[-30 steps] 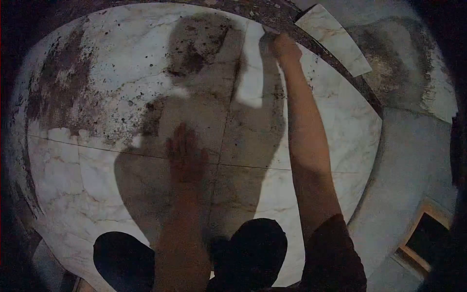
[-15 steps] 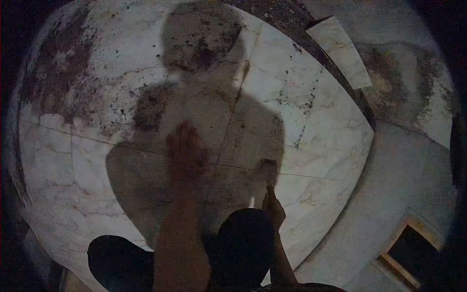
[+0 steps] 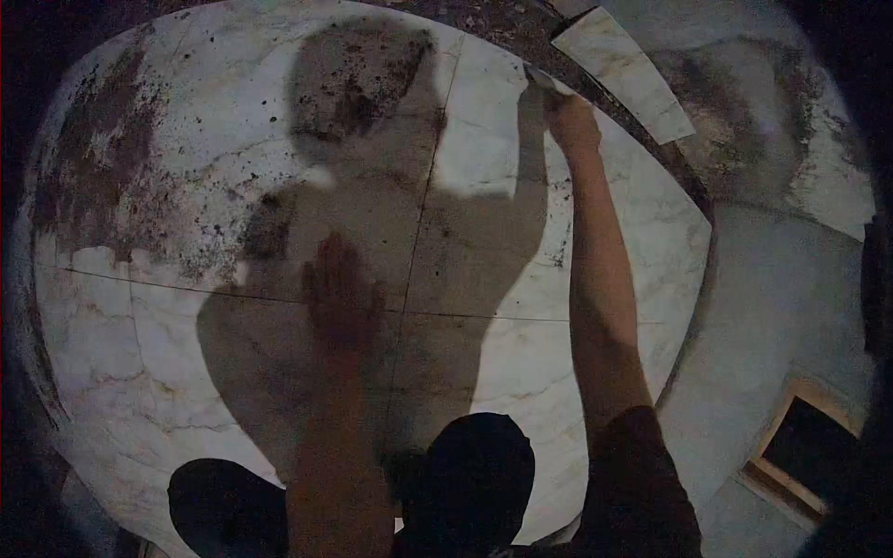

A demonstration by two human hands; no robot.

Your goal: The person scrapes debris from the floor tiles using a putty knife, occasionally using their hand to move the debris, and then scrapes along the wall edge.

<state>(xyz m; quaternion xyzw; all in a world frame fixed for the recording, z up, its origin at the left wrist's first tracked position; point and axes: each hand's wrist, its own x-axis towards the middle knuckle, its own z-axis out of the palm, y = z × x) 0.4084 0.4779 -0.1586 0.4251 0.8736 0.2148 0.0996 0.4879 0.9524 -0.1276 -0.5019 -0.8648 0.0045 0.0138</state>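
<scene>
My left hand (image 3: 341, 293) lies flat on the marble-look tiles (image 3: 530, 372), fingers spread, within my own dark shadow. With the arm stretched far forward, my right hand (image 3: 571, 119) is closed round a small flat tool (image 3: 549, 82) near the tiles' upper right edge. The tool's thin end points up and left; its exact kind is hard to make out. Dark dirt (image 3: 98, 158) covers the tiles at the upper left, with scattered specks about the shadow's head.
A loose cut tile piece (image 3: 625, 70) rests beyond the dark gap along the tiled edge. Grey floor (image 3: 744, 298) runs down the right side, with a framed dark opening (image 3: 777, 460) at the lower right. My knees (image 3: 481, 479) are at the bottom.
My right hand has swung from beside my knee up and forward to the far upper right edge, still closed on the tool. My left hand stays flat on the tiles.
</scene>
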